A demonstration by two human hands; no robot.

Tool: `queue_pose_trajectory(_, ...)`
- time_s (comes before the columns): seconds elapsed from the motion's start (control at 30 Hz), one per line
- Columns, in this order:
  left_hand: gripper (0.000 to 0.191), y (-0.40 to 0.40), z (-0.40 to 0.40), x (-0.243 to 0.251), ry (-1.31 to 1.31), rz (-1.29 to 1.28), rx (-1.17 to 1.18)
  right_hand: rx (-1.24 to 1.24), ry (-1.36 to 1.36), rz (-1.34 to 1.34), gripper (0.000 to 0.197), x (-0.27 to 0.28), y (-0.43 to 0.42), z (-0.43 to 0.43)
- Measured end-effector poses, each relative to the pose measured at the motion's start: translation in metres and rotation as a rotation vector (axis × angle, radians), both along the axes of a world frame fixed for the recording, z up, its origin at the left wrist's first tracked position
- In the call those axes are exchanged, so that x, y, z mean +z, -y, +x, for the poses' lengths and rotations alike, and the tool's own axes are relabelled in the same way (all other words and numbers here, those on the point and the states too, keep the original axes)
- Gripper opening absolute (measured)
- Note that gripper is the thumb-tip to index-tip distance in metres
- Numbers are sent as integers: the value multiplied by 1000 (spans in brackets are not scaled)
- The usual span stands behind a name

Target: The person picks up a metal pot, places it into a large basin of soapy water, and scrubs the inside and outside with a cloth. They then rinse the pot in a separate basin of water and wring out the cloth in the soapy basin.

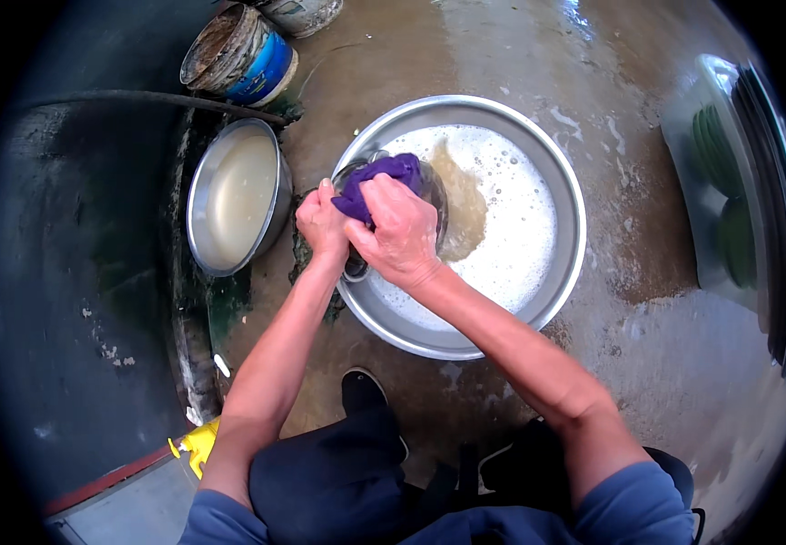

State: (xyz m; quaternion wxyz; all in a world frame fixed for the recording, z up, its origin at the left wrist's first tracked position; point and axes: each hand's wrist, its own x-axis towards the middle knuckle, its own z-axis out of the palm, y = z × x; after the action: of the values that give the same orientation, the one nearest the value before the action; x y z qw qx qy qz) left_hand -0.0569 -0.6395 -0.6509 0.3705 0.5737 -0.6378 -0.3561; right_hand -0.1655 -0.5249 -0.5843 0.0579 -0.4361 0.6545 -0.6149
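A wide metal basin (575, 225) stands on the floor before me, holding water topped with white suds (519, 211). Over its left side is a dark, shiny vessel (439, 197), apparently a pot with loop handles, tilted and mostly hidden by my hands. My left hand (322, 221) grips the vessel's left edge, thumb up. Bunched under the fingers of my right hand (399, 228) is a purple cloth (393, 172), pressed against the vessel. A brownish patch of water (461, 204) shows through the foam just right of the vessel.
Left of the basin, a smaller metal bowl (239, 197) of cloudy water leans tilted. A dirty bucket (250, 61) lies behind it, near a dark hose or rod (161, 99). At right stands a translucent tub (720, 184) with green dishes. A yellow bottle (201, 446) sits lower left.
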Motion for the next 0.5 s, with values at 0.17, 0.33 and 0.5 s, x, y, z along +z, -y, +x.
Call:
queue_pose_trajectory(0.17,44,-5,-12,8,-84,0,-122,130,-489,180,22,-3,-13,-13)
queue_pose_trajectory(0.33,43,-43,-32,30,179,-138,-227,50,-186,504,24,-17,3,-46)
queue_pose_trajectory(0.5,43,-56,-28,28,115,-157,-253,267,541,679,30,-93,13,-102)
